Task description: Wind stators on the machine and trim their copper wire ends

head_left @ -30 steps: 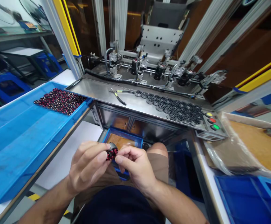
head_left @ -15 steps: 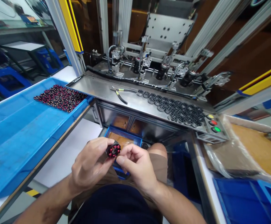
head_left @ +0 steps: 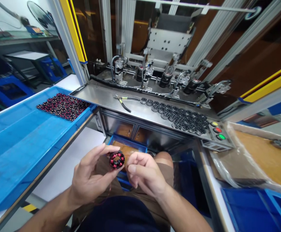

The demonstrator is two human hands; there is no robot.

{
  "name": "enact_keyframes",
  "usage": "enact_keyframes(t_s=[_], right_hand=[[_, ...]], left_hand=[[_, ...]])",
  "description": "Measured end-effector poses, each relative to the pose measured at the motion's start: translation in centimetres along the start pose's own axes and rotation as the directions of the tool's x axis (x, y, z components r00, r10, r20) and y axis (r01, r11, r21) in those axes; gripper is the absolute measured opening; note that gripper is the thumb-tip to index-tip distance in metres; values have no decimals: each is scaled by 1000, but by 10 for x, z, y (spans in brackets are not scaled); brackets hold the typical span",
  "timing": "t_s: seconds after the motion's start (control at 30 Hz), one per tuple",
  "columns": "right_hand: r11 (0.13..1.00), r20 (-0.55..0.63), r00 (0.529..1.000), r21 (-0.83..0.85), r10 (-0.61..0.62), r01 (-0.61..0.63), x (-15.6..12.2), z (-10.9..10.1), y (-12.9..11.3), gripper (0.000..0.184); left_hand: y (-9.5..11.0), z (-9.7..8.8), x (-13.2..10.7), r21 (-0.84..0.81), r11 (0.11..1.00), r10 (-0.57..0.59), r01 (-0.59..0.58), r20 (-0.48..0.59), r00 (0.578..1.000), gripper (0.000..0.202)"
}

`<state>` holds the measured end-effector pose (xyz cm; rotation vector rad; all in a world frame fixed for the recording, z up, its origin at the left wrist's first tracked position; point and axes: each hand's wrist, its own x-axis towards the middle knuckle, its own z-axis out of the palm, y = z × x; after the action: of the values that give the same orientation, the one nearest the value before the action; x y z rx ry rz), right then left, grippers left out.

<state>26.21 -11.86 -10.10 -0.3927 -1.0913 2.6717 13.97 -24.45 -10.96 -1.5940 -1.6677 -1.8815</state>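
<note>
My left hand (head_left: 91, 172) grips a wound motor stator (head_left: 117, 160) between thumb and fingers. It is a small black ring with red coils, and its open face is turned up toward me. A thin reddish wire hangs below my left hand. Just right of the stator, apart from it, is my right hand (head_left: 144, 174), fingers curled and thumb pressed to them; whatever they pinch is hidden. Many similar stators (head_left: 63, 107) stand packed at the far end of the blue tray (head_left: 34, 141) on my left.
Pliers (head_left: 123, 102) and rows of black ring cores (head_left: 176, 116) lie on the metal ledge ahead. Behind it stands the winding machine (head_left: 166, 79). A button box (head_left: 218, 132) is at the right, beside a plastic-lined carton (head_left: 254, 151). A blue bin (head_left: 247, 206) sits lower right.
The stator has turned in my left hand, so its ring opening now shows more fully. My right hand has drawn slightly away to the right. The view has tilted up a little.
</note>
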Motion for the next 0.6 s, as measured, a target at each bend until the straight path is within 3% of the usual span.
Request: enact_keyframes(t_s=[0.17,0.27,0.4,0.5,0.6], right_hand=[[990,38,999,-143,27,-22,-12,-12,-4,18],[978,66,994,-197,87,-72,-19,-23,4,15],[972,43,981,-151,190,-182,-22,-24,24,22],[983,50,982,21,184,-185,-20,-5,34,33],[969,87,979,152,185,-196,-15,16,35,37]], left_hand=[[8,1,6,-161,979,-134,127,-34,990,89],[11,-1,13,-174,972,-177,157,-108,978,85],[5,-3,18,-65,997,-57,45,-198,979,92],[-2,-3,14,-11,997,75,-78,-159,984,98],[-7,-2,7,19,994,111,-110,-102,989,95]])
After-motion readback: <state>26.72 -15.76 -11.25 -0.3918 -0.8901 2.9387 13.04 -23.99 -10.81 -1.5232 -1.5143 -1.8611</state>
